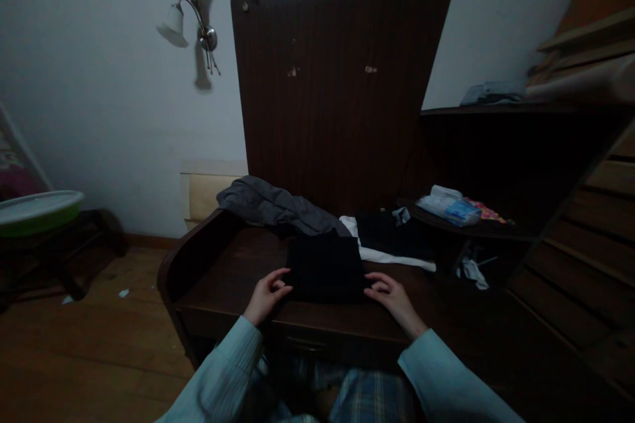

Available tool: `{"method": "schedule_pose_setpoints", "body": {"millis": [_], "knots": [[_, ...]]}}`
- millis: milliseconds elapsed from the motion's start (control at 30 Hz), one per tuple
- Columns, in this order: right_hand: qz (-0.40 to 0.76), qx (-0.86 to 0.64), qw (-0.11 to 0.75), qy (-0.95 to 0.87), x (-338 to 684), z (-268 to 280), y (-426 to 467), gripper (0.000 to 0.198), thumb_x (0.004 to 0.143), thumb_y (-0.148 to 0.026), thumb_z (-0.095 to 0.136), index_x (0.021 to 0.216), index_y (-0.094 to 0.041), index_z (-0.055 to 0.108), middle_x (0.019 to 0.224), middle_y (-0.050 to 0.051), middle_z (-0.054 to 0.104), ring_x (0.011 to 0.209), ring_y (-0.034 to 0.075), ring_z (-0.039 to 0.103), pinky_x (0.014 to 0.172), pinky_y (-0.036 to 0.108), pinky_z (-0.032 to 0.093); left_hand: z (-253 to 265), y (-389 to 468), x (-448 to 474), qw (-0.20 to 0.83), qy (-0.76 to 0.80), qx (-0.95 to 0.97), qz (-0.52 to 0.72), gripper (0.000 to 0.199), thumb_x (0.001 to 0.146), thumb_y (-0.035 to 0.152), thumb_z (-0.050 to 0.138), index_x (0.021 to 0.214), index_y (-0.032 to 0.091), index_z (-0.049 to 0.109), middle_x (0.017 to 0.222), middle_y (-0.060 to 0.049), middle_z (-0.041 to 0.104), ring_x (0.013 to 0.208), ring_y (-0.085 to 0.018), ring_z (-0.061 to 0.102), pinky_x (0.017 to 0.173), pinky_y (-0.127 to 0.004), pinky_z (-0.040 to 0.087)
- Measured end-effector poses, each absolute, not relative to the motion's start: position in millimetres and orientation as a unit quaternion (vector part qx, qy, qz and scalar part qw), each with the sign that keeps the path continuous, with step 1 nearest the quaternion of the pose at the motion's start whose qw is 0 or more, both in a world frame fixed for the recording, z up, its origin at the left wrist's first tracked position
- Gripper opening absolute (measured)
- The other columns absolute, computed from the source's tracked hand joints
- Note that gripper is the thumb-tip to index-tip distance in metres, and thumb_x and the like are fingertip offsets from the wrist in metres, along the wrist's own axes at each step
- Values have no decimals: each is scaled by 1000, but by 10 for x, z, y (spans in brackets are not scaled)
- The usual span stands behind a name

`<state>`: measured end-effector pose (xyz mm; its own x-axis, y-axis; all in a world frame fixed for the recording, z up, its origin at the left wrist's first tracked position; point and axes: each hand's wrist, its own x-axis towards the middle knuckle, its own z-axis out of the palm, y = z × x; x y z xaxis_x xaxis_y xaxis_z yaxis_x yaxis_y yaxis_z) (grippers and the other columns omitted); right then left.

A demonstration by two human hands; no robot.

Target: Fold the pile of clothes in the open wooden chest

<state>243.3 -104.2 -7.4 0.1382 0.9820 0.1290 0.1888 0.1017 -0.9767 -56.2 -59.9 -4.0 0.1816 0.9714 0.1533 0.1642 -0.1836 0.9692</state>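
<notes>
A black folded cloth (326,269), probably a garment, lies as a neat rectangle on the dark brown wooden desk (223,284). At its left edge, my left hand (268,291) pinches the fabric between thumb and fingers. On the opposite edge, my right hand (389,296) grips the cloth in the same way. Behind it is a crumpled dark grey garment (278,205). Other folded black clothing (391,234) rests on a white folded cloth (397,258) at the back right.
A corner shelf (496,232) on the right holds a plastic tissue pack (449,206). Under it is a crumpled pale item (473,271). A tall dark panel (337,92) rises behind the desk. On the left, a green basin (44,215) stands on a low stool (59,258).
</notes>
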Motion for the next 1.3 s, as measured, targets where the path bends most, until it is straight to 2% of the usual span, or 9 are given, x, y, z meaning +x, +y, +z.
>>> {"method": "schedule_pose_setpoints", "body": {"millis": [167, 400, 533, 667, 800, 900, 967, 1133, 1300], "knots": [[342, -550, 552, -525, 2455, -87, -1032, 35, 47, -35, 71, 75, -18, 58, 50, -8, 39, 47, 7, 39, 48, 21, 32, -131, -618, -573, 421, 490, 599, 474, 53, 49, 31, 69, 98, 12, 59, 50, 8, 48, 51, -8, 45, 54, -21, 37], [400, -547, 446, -585, 2487, -88, -1258, 42, 50, -36, 70, 87, -18, 58, 50, -9, 37, 45, 6, 34, 45, 20, 27, -134, -876, -637, 408, 495, 634, 431, 49, 50, 30, 70, 96, 15, 60, 50, 8, 46, 49, -8, 43, 53, -20, 37], [398, -550, 406, -612, 2554, -46, -1435, 37, 58, -39, 65, 87, -18, 60, 56, -4, 47, 50, 9, 43, 48, 21, 33, -75, -1066, -743, 394, 485, 662, 415, 43, 59, 36, 65, 97, 16, 60, 56, 5, 50, 54, -9, 46, 56, -21, 39], [355, -559, 453, -597, 2665, 151, -1236, 35, 63, -44, 57, 86, -18, 60, 67, 2, 59, 64, 15, 54, 58, 26, 41, 91, -839, -807, 327, 490, 658, 469, 41, 70, 44, 52, 100, 17, 58, 74, -1, 58, 70, -14, 53, 68, -25, 43], [285, -587, 487, -580, 2629, 240, -706, 28, 57, -35, 61, 80, -17, 59, 70, 2, 60, 67, 16, 55, 67, 28, 43, 227, -281, -665, 280, 543, 654, 446, 37, 64, 43, 56, 86, 15, 60, 85, -6, 60, 83, -19, 55, 79, -29, 41], [276, -637, 428, -578, 2505, 121, -421, 23, 52, -29, 63, 71, -17, 57, 60, -1, 56, 57, 14, 51, 58, 27, 41, 180, -7, -509, 308, 577, 665, 359, 27, 58, 39, 61, 70, 16, 57, 75, -5, 59, 77, -20, 56, 73, -29, 42], [270, -649, 397, -590, 2435, 17, -363, 18, 51, -27, 61, 64, -18, 54, 54, -4, 51, 53, 14, 49, 54, 26, 39, 99, 36, -450, 303, 577, 675, 346, 20, 56, 35, 61, 62, 18, 52, 67, -2, 56, 71, -18, 54, 68, -28, 42], [240, -620, 468, -582, 2378, -4, -387, 8, 54, -25, 50, 59, -21, 44, 53, -5, 48, 57, 14, 50, 55, 24, 38, 41, -40, -426, 297, 495, 674, 461, 15, 67, 33, 49, 68, 19, 45, 66, 3, 49, 66, -12, 49, 64, -24, 40], [215, -588, 553, -550, 2341, 153, -220, 16, 55, -30, 49, 67, -21, 43, 64, -2, 53, 63, 15, 53, 60, 27, 41, 179, 134, -315, 291, 500, 632, 516, 14, 68, 31, 51, 72, 18, 44, 65, 4, 47, 65, -12, 49, 65, -24, 40]]}}
